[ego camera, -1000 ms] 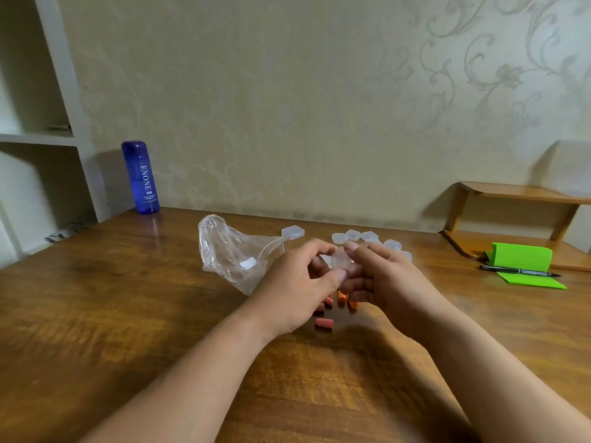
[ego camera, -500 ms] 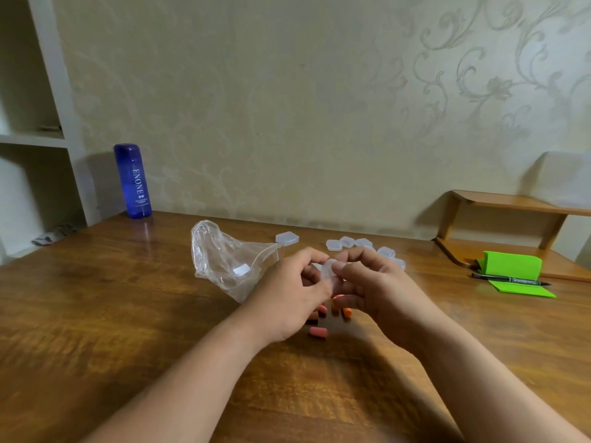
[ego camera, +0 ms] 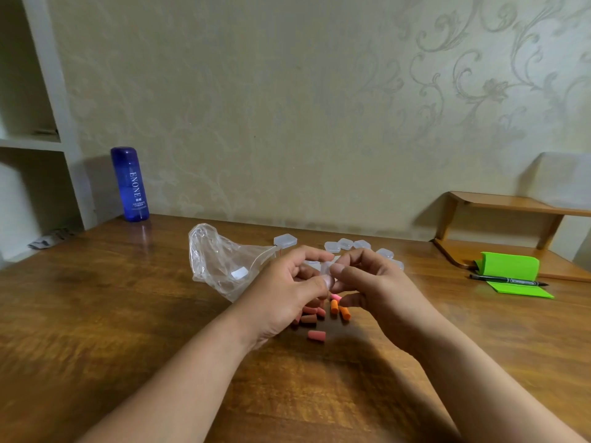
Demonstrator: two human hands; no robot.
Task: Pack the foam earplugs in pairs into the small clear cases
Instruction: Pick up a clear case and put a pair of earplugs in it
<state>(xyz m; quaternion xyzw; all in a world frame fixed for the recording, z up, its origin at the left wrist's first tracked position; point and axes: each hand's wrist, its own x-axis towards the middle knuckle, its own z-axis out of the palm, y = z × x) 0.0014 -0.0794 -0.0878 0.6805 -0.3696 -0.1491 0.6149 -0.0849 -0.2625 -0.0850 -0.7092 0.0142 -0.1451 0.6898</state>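
Above the middle of the wooden bench [ego camera: 96,314], both hands meet over a loose heap of foam earplugs [ego camera: 319,311]. The left hand [ego camera: 287,295] and the right hand [ego camera: 377,286] are curled narrow, thumbs and forefingers pinching one small clear case [ego camera: 326,268] between them; whether its lid is up or down is too blurred to tell. The right hand's lower fingers also touch a pink earplug [ego camera: 335,296] just under the case. Below the hands the earplugs lie on the bench in pink, red-brown and orange, most bunched together and partly hidden by the left hand, with a single pink one [ego camera: 316,335] lying a little apart on the near side. Behind the hands, more clear cases [ego camera: 343,243] sit in a loose row on the bench, and one case [ego camera: 285,241] rests apart to their left. A crumpled clear plastic bag [ego camera: 220,260] lies just left of the left hand, with a small pale piece inside it. A blue bottle [ego camera: 130,183] stands upright at the far left by the wall. At the far right, a green notepad [ego camera: 511,273] lies with a black pen [ego camera: 508,280] across it, beside a low wooden shelf [ego camera: 511,203].
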